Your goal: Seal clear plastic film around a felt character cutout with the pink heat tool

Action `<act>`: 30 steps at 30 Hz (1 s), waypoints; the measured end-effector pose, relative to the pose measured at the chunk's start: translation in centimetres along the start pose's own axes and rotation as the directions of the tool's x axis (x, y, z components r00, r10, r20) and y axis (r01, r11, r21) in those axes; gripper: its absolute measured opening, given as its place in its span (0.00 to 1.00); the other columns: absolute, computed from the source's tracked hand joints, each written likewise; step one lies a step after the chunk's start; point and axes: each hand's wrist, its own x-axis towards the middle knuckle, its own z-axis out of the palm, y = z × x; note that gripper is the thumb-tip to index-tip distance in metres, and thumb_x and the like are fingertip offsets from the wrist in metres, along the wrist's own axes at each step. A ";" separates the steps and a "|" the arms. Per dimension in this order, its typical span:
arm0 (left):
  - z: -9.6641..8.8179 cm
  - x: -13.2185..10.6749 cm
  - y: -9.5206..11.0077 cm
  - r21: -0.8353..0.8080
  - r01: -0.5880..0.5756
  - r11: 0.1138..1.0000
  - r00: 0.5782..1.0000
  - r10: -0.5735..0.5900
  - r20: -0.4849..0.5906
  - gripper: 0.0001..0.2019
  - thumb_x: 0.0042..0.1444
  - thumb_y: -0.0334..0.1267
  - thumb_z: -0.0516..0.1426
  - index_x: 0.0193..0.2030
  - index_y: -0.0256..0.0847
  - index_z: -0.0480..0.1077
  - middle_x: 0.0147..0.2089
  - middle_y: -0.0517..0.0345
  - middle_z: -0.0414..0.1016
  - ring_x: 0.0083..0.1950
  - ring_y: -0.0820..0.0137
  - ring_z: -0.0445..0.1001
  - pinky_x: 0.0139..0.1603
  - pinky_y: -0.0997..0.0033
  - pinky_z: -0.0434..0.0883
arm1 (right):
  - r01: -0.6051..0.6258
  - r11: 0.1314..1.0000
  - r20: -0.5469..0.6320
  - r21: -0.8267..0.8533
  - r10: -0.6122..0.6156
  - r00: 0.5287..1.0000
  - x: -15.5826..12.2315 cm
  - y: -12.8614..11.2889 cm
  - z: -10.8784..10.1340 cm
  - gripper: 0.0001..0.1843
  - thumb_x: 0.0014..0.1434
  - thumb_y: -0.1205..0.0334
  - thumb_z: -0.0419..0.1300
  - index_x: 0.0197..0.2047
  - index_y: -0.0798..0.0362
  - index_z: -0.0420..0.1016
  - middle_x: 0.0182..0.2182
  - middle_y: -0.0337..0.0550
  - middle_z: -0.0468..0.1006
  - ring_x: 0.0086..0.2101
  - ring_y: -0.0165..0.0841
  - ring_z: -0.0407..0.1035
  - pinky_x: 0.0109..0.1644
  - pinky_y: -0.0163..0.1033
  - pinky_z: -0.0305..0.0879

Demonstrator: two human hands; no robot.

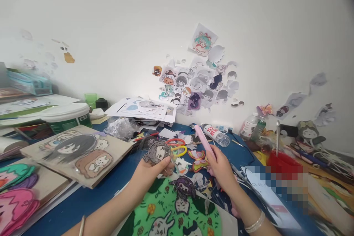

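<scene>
My left hand (151,171) pinches a small grey-haired character cutout (158,151) and holds it up above the blue table (91,201). My right hand (221,169) is closed around a pink pen-shaped tool (204,142), whose tip points up and away toward the wall. Between and beyond the hands lie red and yellow rings (177,146) and colourful butterfly-like cutouts (197,160). A green felt board with animal faces and a dark-haired figure (177,210) lies just below my hands.
A wooden board with painted characters (77,153) lies at the left, pink and green shapes (16,191) nearer. A green tub (66,116), paper stacks (143,108), plastic bottles (217,134) and a red container (283,162) stand about. Stickers (199,81) cover the wall.
</scene>
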 end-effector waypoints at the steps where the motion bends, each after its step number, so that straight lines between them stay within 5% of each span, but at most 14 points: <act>1: -0.1 0.0 0.1 0.003 -0.001 1.000 1.000 0.001 0.016 0.18 0.43 0.53 0.62 0.25 0.38 0.76 0.27 0.50 0.80 0.32 0.59 0.76 0.35 0.65 0.73 | 0.005 1.000 0.012 0.026 -0.005 1.000 -0.1 -0.2 -0.1 0.25 0.59 0.46 0.47 0.48 0.56 0.70 0.34 0.49 0.75 0.34 0.40 0.70 0.32 0.40 0.64; 6: -0.2 -0.5 1.1 -0.154 0.054 0.987 0.988 -0.031 0.150 0.17 0.49 0.50 0.60 0.37 0.39 0.77 0.48 0.47 0.77 0.54 0.54 0.70 0.45 0.62 0.73 | -0.007 0.986 0.169 0.169 -0.022 0.985 -0.8 -1.3 0.1 0.25 0.58 0.44 0.49 0.45 0.55 0.72 0.29 0.44 0.73 0.26 0.34 0.66 0.25 0.35 0.59; 10: -0.1 -0.5 1.0 -0.286 0.096 0.953 0.984 -0.047 0.174 0.19 0.50 0.47 0.61 0.45 0.39 0.74 0.57 0.47 0.71 0.59 0.55 0.66 0.51 0.59 0.71 | -0.088 0.937 0.301 0.338 -0.019 0.953 -1.8 -2.5 0.8 0.25 0.60 0.42 0.47 0.41 0.55 0.71 0.21 0.36 0.66 0.20 0.29 0.58 0.23 0.34 0.54; 15: -0.3 0.1 0.2 -0.280 0.107 0.954 0.988 -0.071 0.137 0.15 0.50 0.47 0.61 0.38 0.36 0.76 0.38 0.49 0.80 0.41 0.63 0.76 0.44 0.64 0.73 | -0.134 0.865 0.408 0.483 -0.087 0.909 -2.3 -3.2 0.9 0.23 0.60 0.42 0.49 0.40 0.54 0.69 0.22 0.34 0.62 0.20 0.27 0.54 0.25 0.34 0.54; 20: -1.8 1.3 1.0 -0.005 0.061 0.998 0.970 -0.058 0.236 0.12 0.45 0.45 0.64 0.29 0.37 0.75 0.26 0.57 0.78 0.26 0.69 0.75 0.33 0.68 0.75 | 0.035 0.910 0.403 0.413 -0.217 0.889 -1.6 -2.7 -0.6 0.25 0.59 0.41 0.49 0.46 0.54 0.69 0.31 0.42 0.70 0.29 0.33 0.64 0.33 0.36 0.59; 30: -4.3 1.9 2.7 0.225 -0.001 0.974 0.873 -0.109 0.475 0.11 0.43 0.43 0.65 0.24 0.36 0.73 0.21 0.59 0.78 0.22 0.68 0.75 0.26 0.71 0.73 | 0.196 0.940 0.601 0.278 -0.329 0.728 -0.8 -1.9 -1.7 0.29 0.52 0.34 0.53 0.36 0.53 0.72 0.29 0.40 0.67 0.28 0.31 0.59 0.29 0.34 0.51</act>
